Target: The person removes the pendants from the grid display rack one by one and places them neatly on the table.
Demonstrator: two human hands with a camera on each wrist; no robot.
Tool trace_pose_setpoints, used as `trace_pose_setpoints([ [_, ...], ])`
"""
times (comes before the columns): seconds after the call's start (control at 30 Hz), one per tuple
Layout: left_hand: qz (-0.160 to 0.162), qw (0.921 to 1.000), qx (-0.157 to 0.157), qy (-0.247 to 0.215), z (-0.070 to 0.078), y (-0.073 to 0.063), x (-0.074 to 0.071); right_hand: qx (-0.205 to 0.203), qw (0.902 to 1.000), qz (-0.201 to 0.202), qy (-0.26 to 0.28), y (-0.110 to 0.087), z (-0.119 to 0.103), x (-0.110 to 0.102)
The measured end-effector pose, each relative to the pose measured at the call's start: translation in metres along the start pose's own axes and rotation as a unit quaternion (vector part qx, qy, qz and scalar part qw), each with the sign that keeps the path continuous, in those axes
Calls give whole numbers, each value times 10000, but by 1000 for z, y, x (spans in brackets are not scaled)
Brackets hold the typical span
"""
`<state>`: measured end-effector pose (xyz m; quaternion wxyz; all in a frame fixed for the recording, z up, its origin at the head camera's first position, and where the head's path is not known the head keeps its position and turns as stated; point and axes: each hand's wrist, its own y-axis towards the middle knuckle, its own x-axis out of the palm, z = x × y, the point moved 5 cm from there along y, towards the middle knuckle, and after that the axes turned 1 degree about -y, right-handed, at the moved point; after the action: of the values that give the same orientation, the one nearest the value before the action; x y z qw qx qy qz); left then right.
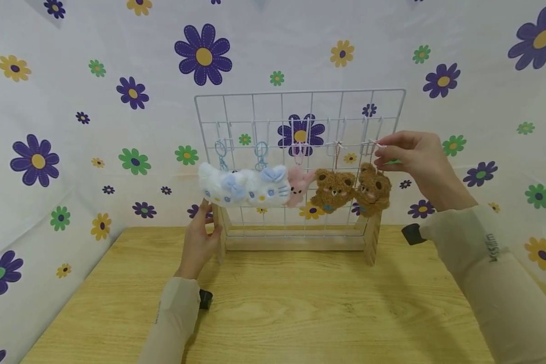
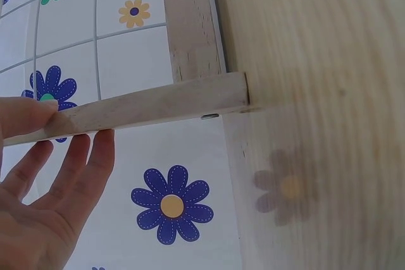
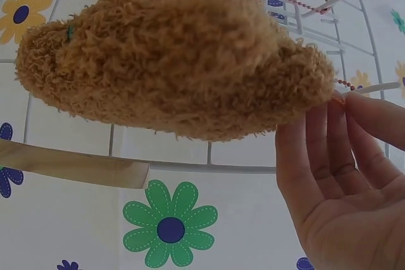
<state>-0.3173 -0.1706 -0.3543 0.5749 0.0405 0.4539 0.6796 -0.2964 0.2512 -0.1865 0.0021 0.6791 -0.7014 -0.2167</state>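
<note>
A white wire grid rack [image 1: 300,92] on a wooden stand [image 1: 296,243] bears hanging plush keychains. My left hand [image 1: 199,242] grips the stand's left wooden upright [image 2: 152,101], thumb on one side and fingers on the other. At the rack's right end my right hand [image 1: 414,156] pinches the bead chain [image 3: 344,83] of a brown bear plush keychain [image 1: 373,189], close by a white hook [image 3: 380,86]. In the right wrist view the plush bear [image 3: 171,61] hangs beside the fingers. A second brown bear plush [image 1: 334,189] hangs just left of it.
Two white cat plushes with blue bows hang at the left, one cat plush [image 1: 266,187] overlapping the other [image 1: 218,184]. Between them and the bears is a pink plush [image 1: 299,187]. The stand rests on a wood-grain table [image 1: 291,308] before a flower-print backdrop [image 1: 141,45].
</note>
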Motion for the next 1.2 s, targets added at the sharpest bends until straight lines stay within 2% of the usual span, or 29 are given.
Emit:
trace_pose_setpoints([
  [0.13, 9, 10000, 55, 46, 0, 0, 0, 56, 10000, -22, 40, -2, -1, -1],
  [0.3, 25, 9999, 120, 31, 0, 1, 0, -112, 9998, -18, 138, -5, -5, -3],
  [0.47, 7, 10000, 52, 14, -1, 1, 0, -237, 9989, -52, 395, -8, -8, -4],
  [0.6, -9, 10000, -7, 32, -2, 1, 1, -210, 9991, -39, 361, -10, -9, -5],
  [1.0, 25, 9999, 121, -61, -1, 1, 0, -390, 9960, -78, 806, -18, -15, -4],
  [1.2, 31, 9999, 127, -74, -1, 2, 0, -441, 9956, -92, 818, -20, -14, -4],
])
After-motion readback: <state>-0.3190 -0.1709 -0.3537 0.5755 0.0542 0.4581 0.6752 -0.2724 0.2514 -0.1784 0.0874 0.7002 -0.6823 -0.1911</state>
